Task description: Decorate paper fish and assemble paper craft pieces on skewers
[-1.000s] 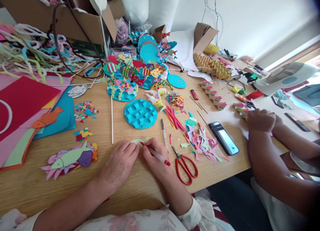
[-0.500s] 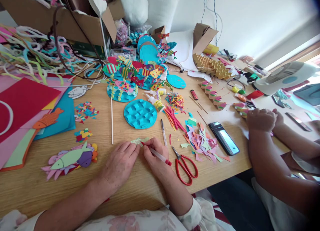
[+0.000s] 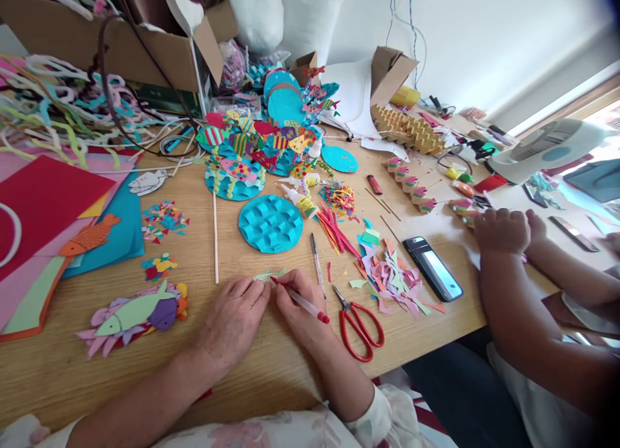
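A small pale green paper piece [image 3: 264, 276] with fine markings lies on the table in front of me. My left hand [image 3: 232, 322] rests at its left side, fingers together and pressing on it. My right hand [image 3: 303, 306] is closed around a red pen [image 3: 308, 305], whose tip touches the paper. Just beyond is a round blue woven disc [image 3: 270, 223]. Red-handled scissors [image 3: 361, 325] and a clear pen [image 3: 318, 264] lie to the right of my right hand. Paper fish [image 3: 133, 314] are stacked on the left.
Paper scraps [image 3: 392, 274] and a phone [image 3: 433, 267] lie to the right, where another person's hands [image 3: 504, 232] work. Coloured sheets [image 3: 43, 222] cover the left side. Decorated fish pieces [image 3: 256, 138], glue bottles [image 3: 304, 203] and a cardboard box [image 3: 159, 57] stand farther back.
The camera view has shifted slightly. The red pen remains on the paper in my right hand, and my left hand stays in place.
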Demonstrator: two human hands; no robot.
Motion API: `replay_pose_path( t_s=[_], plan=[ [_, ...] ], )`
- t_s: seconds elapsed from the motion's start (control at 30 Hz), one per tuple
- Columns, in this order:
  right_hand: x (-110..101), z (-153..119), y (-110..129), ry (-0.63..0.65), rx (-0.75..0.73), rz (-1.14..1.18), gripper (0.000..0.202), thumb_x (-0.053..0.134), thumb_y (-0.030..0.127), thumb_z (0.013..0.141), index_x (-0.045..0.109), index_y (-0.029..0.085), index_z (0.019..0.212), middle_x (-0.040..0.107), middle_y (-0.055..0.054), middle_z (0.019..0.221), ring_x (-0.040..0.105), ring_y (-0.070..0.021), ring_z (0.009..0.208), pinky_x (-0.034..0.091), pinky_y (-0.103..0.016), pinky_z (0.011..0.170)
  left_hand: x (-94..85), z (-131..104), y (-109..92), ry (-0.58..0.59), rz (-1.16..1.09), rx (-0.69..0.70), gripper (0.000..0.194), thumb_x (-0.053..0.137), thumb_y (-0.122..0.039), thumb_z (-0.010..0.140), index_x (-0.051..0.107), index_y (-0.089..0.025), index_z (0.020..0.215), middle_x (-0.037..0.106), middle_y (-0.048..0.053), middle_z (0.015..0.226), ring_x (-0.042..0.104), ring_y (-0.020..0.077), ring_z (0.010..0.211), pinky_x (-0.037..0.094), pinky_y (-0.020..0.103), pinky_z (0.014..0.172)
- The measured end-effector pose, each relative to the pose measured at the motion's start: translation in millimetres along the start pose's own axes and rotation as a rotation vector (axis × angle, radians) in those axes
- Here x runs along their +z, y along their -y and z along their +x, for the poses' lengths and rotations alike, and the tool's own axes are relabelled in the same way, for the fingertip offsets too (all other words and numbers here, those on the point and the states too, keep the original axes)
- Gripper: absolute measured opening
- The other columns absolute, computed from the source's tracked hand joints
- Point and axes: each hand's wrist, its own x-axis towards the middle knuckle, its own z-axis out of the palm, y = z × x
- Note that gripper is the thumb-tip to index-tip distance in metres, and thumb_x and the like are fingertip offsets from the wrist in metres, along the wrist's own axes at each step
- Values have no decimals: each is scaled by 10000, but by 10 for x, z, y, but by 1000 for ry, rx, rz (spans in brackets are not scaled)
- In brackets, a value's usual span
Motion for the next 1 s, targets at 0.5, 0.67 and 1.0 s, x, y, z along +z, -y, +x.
replay_pose_path(
  t_s=[0.5,0.67,1.0],
  plan=[
    [6,-17,-25,-20,-27,3,85,476,229,770,527,199,710,552,40,541,477,-87,452,356,-194,447,16,-10,-9,31,-2,-25,314,431,-91,865,548,-130,1154,598,59,941,524,222,914,466,376,822],
    [7,-14,-22,-28,-36,-1,86,484,228,761,517,200,686,533,48,522,457,-81,436,347,-195,446,4,-4,-13,0,14,-12,290,471,-88,847,569,-94,1119,598,62,890,528,226,872,475,375,793],
    [-5,-24,-38,-41,-14,38,78,483,241,764,520,200,709,518,53,528,453,-86,446,339,-199,443,39,-23,-3,-26,-33,-22,312,412,-90,867,556,-115,1142,584,69,886,518,228,881,471,391,792]
  ],
)
